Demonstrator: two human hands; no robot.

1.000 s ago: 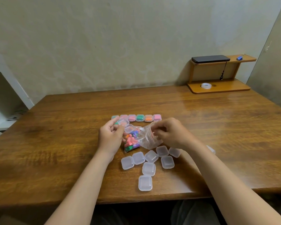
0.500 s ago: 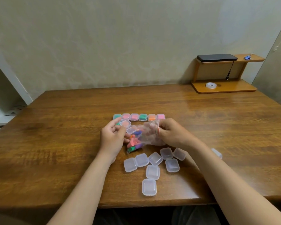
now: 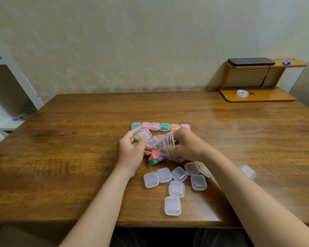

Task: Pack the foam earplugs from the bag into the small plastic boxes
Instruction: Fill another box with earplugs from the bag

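Note:
A clear plastic bag (image 3: 163,150) of coloured foam earplugs (image 3: 155,156) lies on the wooden table (image 3: 78,157) between my hands. My right hand (image 3: 187,146) grips the bag's open mouth, fingers closed on the plastic. My left hand (image 3: 131,150) holds an open small clear box (image 3: 145,134) with a pink earplug in it, its lid hanging toward the bag. A row of several filled, shut boxes (image 3: 160,126) stands just behind my hands. Several empty shut boxes (image 3: 176,182) lie scattered in front.
One more empty box (image 3: 248,171) lies to the right of my right forearm. A small wooden shelf (image 3: 257,95) at the back right carries a tape roll (image 3: 242,93) and a black device (image 3: 251,61). White shelving (image 3: 5,90) stands at the left.
My right hand has shifted its grip along the bag's mouth and lifted it a little. The left hand keeps hold of the open box. The view moved slightly.

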